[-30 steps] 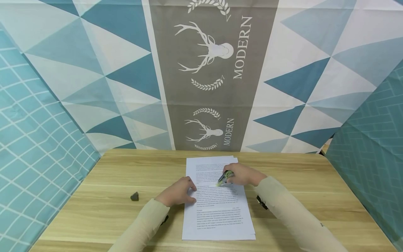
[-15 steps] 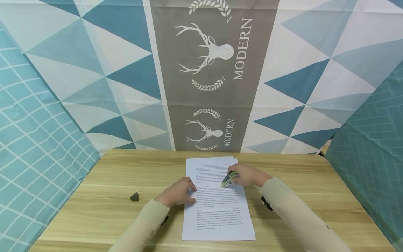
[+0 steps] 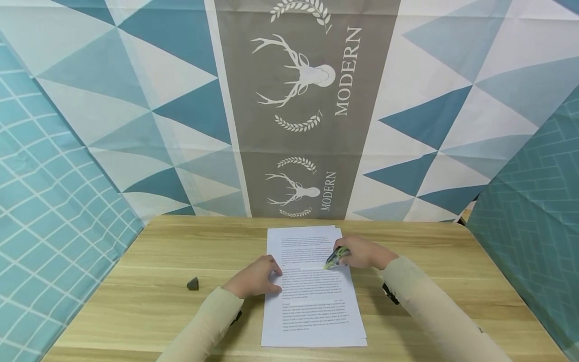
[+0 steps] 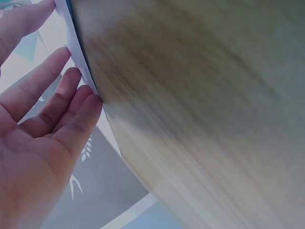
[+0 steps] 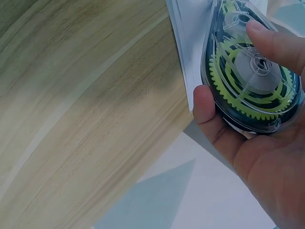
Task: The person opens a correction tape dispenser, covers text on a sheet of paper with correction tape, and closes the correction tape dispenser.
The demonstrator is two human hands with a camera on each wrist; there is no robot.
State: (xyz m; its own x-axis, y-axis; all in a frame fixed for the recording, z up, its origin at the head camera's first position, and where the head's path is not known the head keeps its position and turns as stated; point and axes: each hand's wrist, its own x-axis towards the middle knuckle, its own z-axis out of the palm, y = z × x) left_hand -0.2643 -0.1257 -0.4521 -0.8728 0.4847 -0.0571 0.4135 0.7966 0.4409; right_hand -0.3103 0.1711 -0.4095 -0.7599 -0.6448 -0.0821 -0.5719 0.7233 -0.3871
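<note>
Printed paper sheets (image 3: 312,332) lie stacked on the wooden table, their edges slightly offset. My right hand (image 3: 359,252) holds a correction tape dispenser (image 5: 252,71), a clear teardrop case with green gears inside. In the head view the tip of the dispenser meets the text near the right side of the page. My left hand (image 3: 254,276) rests at the left edge of the paper, fingers relaxed and fingertips touching it; the left wrist view shows those fingertips (image 4: 93,101) along the sheet's edge.
A small dark cap-like piece (image 3: 193,284) lies on the table (image 3: 158,322) left of the left hand. A patterned cloth backdrop (image 3: 298,125) stands behind the table, with tiled-print cloth (image 3: 54,176) at the left side.
My right hand has slid to the right across the page with the correction tape dispenser, its tip staying on about the same line. The left hand and the paper have stayed put.
</note>
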